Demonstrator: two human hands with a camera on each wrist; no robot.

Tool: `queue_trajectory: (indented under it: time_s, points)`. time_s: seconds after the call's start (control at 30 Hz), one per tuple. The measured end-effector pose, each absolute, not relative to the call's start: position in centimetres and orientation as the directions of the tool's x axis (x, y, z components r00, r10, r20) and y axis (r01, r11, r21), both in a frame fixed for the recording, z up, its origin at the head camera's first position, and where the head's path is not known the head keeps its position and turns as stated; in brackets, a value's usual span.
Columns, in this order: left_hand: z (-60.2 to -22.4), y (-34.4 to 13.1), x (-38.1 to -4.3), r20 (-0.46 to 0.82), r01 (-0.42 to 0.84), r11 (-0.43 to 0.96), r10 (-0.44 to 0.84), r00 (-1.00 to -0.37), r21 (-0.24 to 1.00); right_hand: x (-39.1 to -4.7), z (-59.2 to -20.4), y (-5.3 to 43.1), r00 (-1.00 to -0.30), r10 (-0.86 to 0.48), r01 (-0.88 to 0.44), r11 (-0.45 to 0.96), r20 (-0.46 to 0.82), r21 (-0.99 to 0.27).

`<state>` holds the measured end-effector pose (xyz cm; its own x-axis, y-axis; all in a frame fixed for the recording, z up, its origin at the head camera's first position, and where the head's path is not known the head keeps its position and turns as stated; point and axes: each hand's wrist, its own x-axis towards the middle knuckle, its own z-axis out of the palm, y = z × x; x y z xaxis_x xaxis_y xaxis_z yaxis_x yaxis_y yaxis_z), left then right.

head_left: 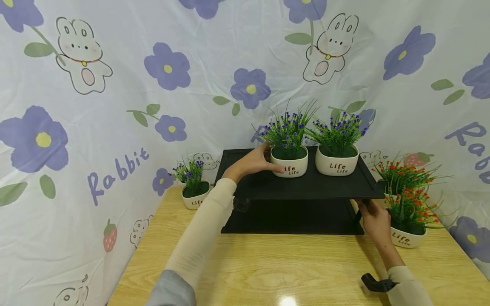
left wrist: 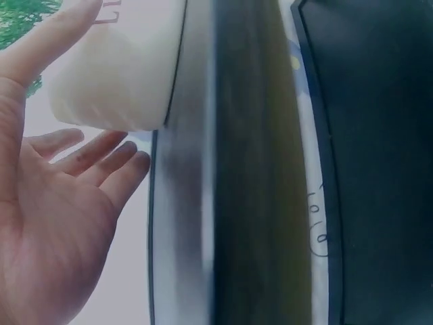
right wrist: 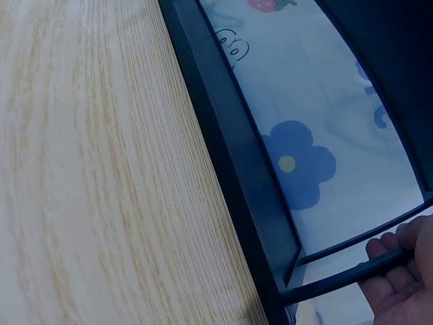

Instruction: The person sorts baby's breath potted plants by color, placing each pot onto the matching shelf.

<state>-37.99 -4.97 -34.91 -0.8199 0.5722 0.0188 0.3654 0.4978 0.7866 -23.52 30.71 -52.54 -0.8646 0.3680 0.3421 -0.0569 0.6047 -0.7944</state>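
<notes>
A black two-tier shelf [head_left: 252, 185] stands on the wooden table, its lower tier [head_left: 291, 217] resting there. Two white "Life" pots with blue-flowered plants sit on the upper tier. My left hand [head_left: 254, 161] holds the left one, a potted plant [head_left: 298, 166], from its left side. In the left wrist view, the thumb [left wrist: 51, 37] lies over the front of this pot [left wrist: 122, 74], near the lettering. The other potted plant [head_left: 337, 163] stands beside it. Below the upper tier's right front corner, my right hand [head_left: 375, 221] grips the shelf's post [right wrist: 338, 279], fingers curled round it.
Left of the shelf stands a smaller-looking blue-flowered pot [head_left: 195, 197]. Two red-flowered plants stand at the right, the nearer pot [head_left: 409, 236] close by my right hand. A patterned cloth [head_left: 214, 51] hangs behind the wooden table [head_left: 275, 267].
</notes>
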Motion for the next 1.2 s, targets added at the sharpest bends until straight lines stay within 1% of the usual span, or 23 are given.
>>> queue_trajectory:
  time_s: [0.2, 0.4, 0.6, 0.8, 0.93, 1.2]
  points:
    - [-34.4, -6.1, -37.7, 0.034, 0.377, 0.481, 0.582, -0.813, 0.791, -23.4, -52.4, 30.7, -0.862, 0.380, -0.034, 0.616, 0.335, -0.787]
    - [-33.7, -7.5, -37.2, 0.095, 0.412, 0.447, 0.579, -0.810, 0.794, -23.5, -52.2, 30.7, -0.861, 0.382, -0.036, 0.614, 0.337, -0.788]
    - [-33.8, -9.0, -36.8, 0.205, 0.484, 0.374, 0.584, -0.786, 0.791, -23.5, -52.3, 30.8, -0.859, 0.382, -0.040, 0.613, 0.340, -0.789]
    - [-33.4, -10.5, -35.8, 0.310, 0.541, 0.333, 0.546, -0.778, 0.772, -23.5, -52.4, 30.7, -0.859, 0.382, -0.041, 0.612, 0.341, -0.790]
    - [-33.3, -11.7, -35.2, 0.353, 0.549, 0.303, 0.510, -0.784, 0.779, -23.5, -52.4, 30.6, -0.856, 0.390, -0.031, 0.614, 0.338, -0.788]
    - [-33.2, -14.8, -34.6, 0.373, 0.534, 0.276, 0.468, -0.801, 0.799, -23.4, -52.5, 30.6, -0.849, 0.394, -0.034, 0.623, 0.351, -0.781]
